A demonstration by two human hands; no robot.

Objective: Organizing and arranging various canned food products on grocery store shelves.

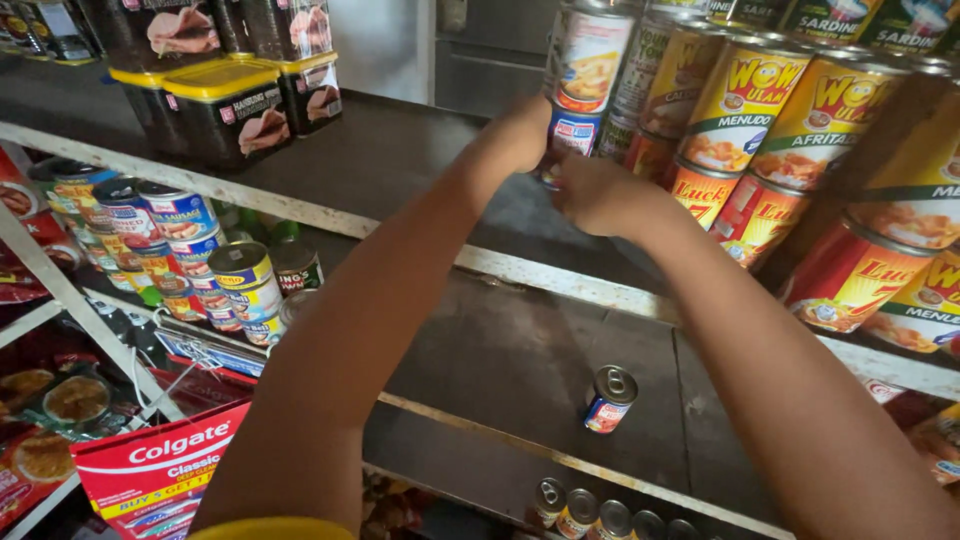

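Both hands (560, 165) grip blue-labelled tin (572, 132)

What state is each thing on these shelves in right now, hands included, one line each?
Left hand: raised, gripping the small blue can.
Right hand: closed on the same can from the front.
Small blue can: upright, under a taller can in a stack.
Lone can: upright, alone on the lower shelf, lid sealed.
Yellow-lidded black tins: closed, stacked.
Yellow and red cans: stacked in rows.

A small grocery shop: wooden shelves (520, 350) carry stacked tins (760, 100) at upper right, boxed toothpaste (160, 465) at lower left.
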